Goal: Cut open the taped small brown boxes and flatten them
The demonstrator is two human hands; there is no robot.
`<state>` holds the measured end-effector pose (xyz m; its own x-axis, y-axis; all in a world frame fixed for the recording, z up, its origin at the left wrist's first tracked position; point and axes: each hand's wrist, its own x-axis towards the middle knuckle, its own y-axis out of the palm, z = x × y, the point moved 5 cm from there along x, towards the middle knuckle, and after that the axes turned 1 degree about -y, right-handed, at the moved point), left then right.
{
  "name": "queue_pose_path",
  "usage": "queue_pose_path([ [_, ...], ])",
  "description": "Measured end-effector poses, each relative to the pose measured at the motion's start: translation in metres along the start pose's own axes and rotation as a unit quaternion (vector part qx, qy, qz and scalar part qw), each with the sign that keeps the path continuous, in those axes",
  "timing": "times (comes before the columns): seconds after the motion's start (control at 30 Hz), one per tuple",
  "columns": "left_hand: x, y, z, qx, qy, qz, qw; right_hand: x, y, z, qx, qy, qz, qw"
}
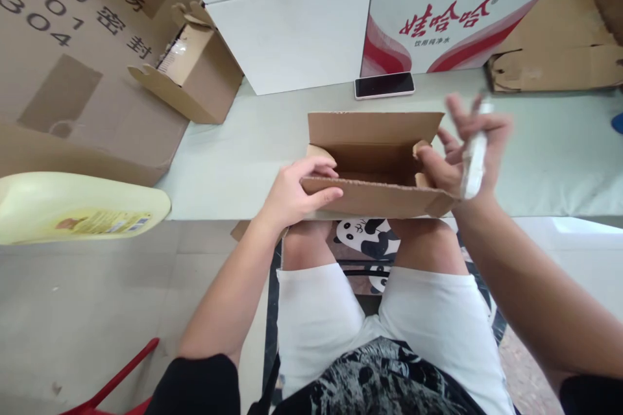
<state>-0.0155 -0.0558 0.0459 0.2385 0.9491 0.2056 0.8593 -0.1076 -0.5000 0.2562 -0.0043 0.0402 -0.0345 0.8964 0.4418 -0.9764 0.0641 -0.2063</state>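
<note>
An open small cardboard box (374,162) lies at the near edge of the pale table (243,155), its lid flap standing up behind. My left hand (296,191) grips the box's left front corner, fingers curled over the rim. My right hand (462,149) hovers at the box's right end and is blurred by motion. It holds a slim white object (474,162) across the palm, with some fingers stretched upward.
A black phone (384,85) lies behind the box. Another small open carton (189,71) sits at the left, against large cardboard sheets. White boxes and a red-printed case (448,6) line the back. A pale yellow container (73,207) lies at left. My knees are below.
</note>
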Motion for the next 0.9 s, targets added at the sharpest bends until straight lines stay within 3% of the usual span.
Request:
queue_pose_path([
  [0.1, -0.005, 0.000, 0.009, 0.053, 0.033, -0.132, 0.989, -0.010, -0.013, -0.008, 0.015, 0.012, -0.106, 0.994],
  [0.2, -0.006, 0.007, 0.003, 0.168, 0.124, -0.178, 0.962, -0.013, -0.012, -0.018, 0.031, 0.048, -0.077, 0.995],
  [0.27, -0.003, 0.013, -0.007, 0.238, 0.165, -0.152, 0.945, -0.015, -0.010, -0.023, 0.038, 0.055, -0.038, 0.997],
  [0.33, 0.002, 0.019, -0.017, 0.283, 0.175, -0.086, 0.939, -0.019, -0.010, -0.027, 0.052, 0.039, -0.003, 0.998],
  [0.43, 0.007, 0.024, -0.023, 0.321, 0.140, 0.017, 0.937, -0.026, -0.013, -0.032, 0.086, -0.004, 0.036, 0.996],
  [0.53, 0.008, 0.019, -0.018, 0.327, 0.111, 0.057, 0.937, -0.036, -0.018, -0.043, 0.097, -0.008, 0.025, 0.995],
  [0.63, 0.004, 0.002, 0.000, 0.291, 0.108, 0.018, 0.950, -0.046, -0.020, -0.059, 0.091, 0.050, -0.026, 0.994],
  [0.7, 0.000, -0.018, 0.019, 0.243, 0.094, -0.059, 0.964, -0.052, -0.011, -0.065, 0.105, 0.110, -0.022, 0.988],
  [0.77, -0.006, -0.037, 0.039, 0.157, 0.072, -0.149, 0.974, -0.055, 0.004, -0.062, 0.156, 0.166, 0.021, 0.973],
  [0.83, -0.014, -0.046, 0.061, 0.047, -0.009, -0.215, 0.976, -0.055, 0.020, -0.049, 0.236, 0.193, 0.066, 0.950],
  [0.9, -0.020, -0.033, 0.072, -0.087, -0.091, -0.203, 0.971, -0.052, 0.030, -0.030, 0.306, 0.197, 0.078, 0.928],
])
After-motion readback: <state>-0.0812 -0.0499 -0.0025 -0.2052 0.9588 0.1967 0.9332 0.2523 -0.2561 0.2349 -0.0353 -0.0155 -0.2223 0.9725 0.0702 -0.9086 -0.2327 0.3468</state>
